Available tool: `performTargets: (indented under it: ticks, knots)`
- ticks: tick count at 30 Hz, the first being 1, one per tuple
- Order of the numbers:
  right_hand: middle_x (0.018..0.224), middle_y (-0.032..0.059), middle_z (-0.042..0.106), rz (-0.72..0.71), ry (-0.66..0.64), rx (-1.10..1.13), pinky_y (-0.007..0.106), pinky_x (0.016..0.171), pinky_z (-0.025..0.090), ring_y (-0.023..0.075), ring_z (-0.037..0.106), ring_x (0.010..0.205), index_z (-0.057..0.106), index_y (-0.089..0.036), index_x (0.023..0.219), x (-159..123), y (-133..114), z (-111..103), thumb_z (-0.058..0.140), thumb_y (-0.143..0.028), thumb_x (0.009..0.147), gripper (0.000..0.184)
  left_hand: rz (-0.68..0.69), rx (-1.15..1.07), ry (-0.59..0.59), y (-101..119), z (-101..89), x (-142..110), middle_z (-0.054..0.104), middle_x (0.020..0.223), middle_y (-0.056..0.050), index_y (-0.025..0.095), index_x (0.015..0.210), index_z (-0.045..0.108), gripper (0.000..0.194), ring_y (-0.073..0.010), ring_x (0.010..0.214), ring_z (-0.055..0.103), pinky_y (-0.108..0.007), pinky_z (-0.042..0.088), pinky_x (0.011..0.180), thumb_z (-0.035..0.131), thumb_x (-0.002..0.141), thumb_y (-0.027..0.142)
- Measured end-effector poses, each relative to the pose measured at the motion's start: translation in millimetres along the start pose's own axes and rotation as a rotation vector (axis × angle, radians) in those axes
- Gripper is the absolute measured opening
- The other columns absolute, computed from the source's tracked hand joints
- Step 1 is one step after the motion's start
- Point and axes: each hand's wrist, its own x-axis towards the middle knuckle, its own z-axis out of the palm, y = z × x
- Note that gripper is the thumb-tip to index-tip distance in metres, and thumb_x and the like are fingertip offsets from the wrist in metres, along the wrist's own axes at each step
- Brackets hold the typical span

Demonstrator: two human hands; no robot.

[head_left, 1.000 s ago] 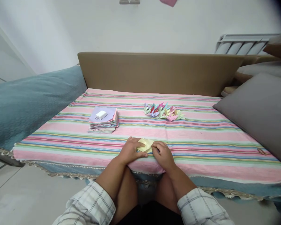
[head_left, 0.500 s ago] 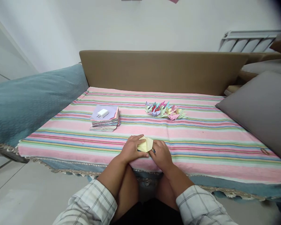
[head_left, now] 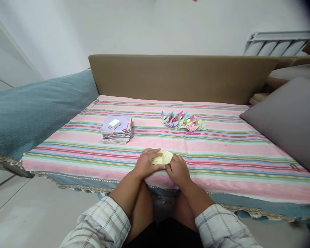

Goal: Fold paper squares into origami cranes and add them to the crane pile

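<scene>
1. And here's the yellow paper (head_left: 166, 157), right between the two hands, low on the striped cloth (head_left: 217, 148).
2. Left hand (head_left: 147, 163): fingers over the paper's far side, thumb along the near edge, holding it between them.
3. Right hand (head_left: 179, 169): curled in at the paper's right end, seemingly pinching that edge between thumb and fingers.
4. How far along? This piece looks part-folded: a slanting edge and a narrowed outline show, yet it's flat and plain beside the pointed folded pieces (head_left: 193, 128) clustered beyond the right hand. Those look finished; this one, I'd judge, has folds left.
5. Plenty of flat paper too: a thick paper stack (head_left: 116, 138) sits beyond the left hand and further left, a white plug adapter (head_left: 114, 124) lying on top.
6. Now the hard parts! The left fingers cover much of the yellow sheet, the right fingertips are tucked out of sight, and its underside can't be seen, so the exact fold is anyone's guess.
7. The folded pieces overlap, so no sure count. Far beyond the hands, a pink scrap (head_left: 194, 0) is cut off by the top edge.
</scene>
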Motion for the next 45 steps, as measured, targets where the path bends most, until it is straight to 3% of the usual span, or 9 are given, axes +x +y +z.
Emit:
performTargets:
  ticks: [6, 12, 14, 17, 22, 26, 32, 38, 45]
  knots:
    - [0.088, 0.0076, 0.063, -0.013, 0.058, 0.226, 0.035, 0.079, 0.040, 0.0236, 0.052, 0.088, 0.063, -0.019, 0.087, 0, 7, -2, 0.046, -0.019, 0.080, 0.019, 0.081, 0.077, -0.033, 10, -0.7, 1, 0.058, 0.125, -0.005, 0.027, 0.096, 0.070, 0.030, -0.0244, 0.106, 0.052, -0.044, 0.035, 0.093, 0.062, 0.076, 0.047]
    - [0.089, 0.0032, 0.065, 0.255, 0.215, 0.864, 0.033, 0.075, 0.048, 0.0178, 0.061, 0.080, 0.054, -0.021, 0.108, -1, 21, 0, 0.036, -0.025, 0.086, 0.028, 0.148, 0.175, -0.059, 15, -2.4, 6, 0.064, 0.116, -0.003, 0.028, 0.092, 0.069, 0.028, -0.0235, 0.103, 0.052, -0.051, 0.022, 0.100, 0.058, 0.078, 0.049]
    - [0.093, 0.0046, 0.064, 0.268, 0.253, 0.942, 0.034, 0.078, 0.048, 0.0181, 0.061, 0.083, 0.054, -0.021, 0.109, -1, 25, -2, 0.037, -0.029, 0.087, 0.029, 0.153, 0.189, -0.071, 16, -3.0, 8, 0.065, 0.114, -0.003, 0.029, 0.092, 0.069, 0.028, -0.0229, 0.102, 0.052, -0.051, 0.019, 0.102, 0.057, 0.078, 0.051]
    - [0.106, 0.0073, 0.059, 0.122, 0.212, 0.846, 0.035, 0.084, 0.046, 0.0199, 0.056, 0.096, 0.061, -0.021, 0.099, -2, 30, -7, 0.044, -0.029, 0.084, 0.024, 0.164, 0.213, -0.099, 16, -3.8, 9, 0.065, 0.115, -0.002, 0.029, 0.089, 0.070, 0.029, -0.0230, 0.103, 0.052, -0.051, 0.018, 0.102, 0.057, 0.078, 0.053]
    - [0.118, 0.0092, 0.050, -0.040, 0.034, 0.659, 0.032, 0.070, 0.048, 0.0162, 0.056, 0.081, 0.062, -0.020, 0.086, -2, 39, -11, 0.049, -0.013, 0.069, 0.022, 0.188, 0.231, -0.140, 15, -3.5, 12, 0.065, 0.115, -0.002, 0.027, 0.081, 0.070, 0.030, -0.0240, 0.103, 0.051, -0.052, 0.016, 0.103, 0.059, 0.075, 0.054]
    - [0.112, 0.0095, 0.054, -0.119, -0.001, 0.540, 0.037, 0.086, 0.044, 0.0214, 0.053, 0.102, 0.064, -0.019, 0.085, -1, 41, -13, 0.051, -0.013, 0.070, 0.020, 0.129, 0.163, -0.122, 13, -4.0, 12, 0.065, 0.115, -0.002, 0.027, 0.078, 0.069, 0.029, -0.0241, 0.104, 0.053, -0.050, 0.018, 0.104, 0.067, 0.068, 0.054]
    - [0.108, 0.0086, 0.059, -0.100, -0.058, 0.508, 0.037, 0.091, 0.041, 0.0220, 0.052, 0.108, 0.067, -0.021, 0.080, 1, 38, -18, 0.053, -0.031, 0.082, 0.017, 0.036, -0.039, -0.108, 3, -6.8, 6, 0.067, 0.110, -0.004, 0.024, 0.078, 0.069, 0.019, -0.0198, 0.100, 0.059, -0.039, 0.036, 0.092, 0.055, 0.083, 0.036]
    - [0.103, 0.0078, 0.061, -0.065, -0.028, 0.460, 0.036, 0.089, 0.040, 0.0214, 0.052, 0.106, 0.066, -0.020, 0.073, 3, 34, -15, 0.052, -0.031, 0.084, 0.021, -0.021, -0.058, -0.025, 0, -3.9, 3, 0.067, 0.108, -0.005, 0.021, 0.066, 0.065, 0.015, -0.0200, 0.095, 0.061, -0.037, 0.041, 0.088, 0.061, 0.077, 0.029]
    - [0.103, 0.0078, 0.061, -0.037, -0.001, 0.422, 0.036, 0.088, 0.040, 0.0215, 0.053, 0.103, 0.067, -0.021, 0.070, 3, 28, -14, 0.055, -0.030, 0.081, 0.019, -0.040, -0.047, -0.043, -5, -4.5, 2, 0.067, 0.108, -0.006, 0.020, 0.064, 0.065, 0.016, -0.0205, 0.098, 0.060, -0.037, 0.042, 0.088, 0.064, 0.076, 0.031]
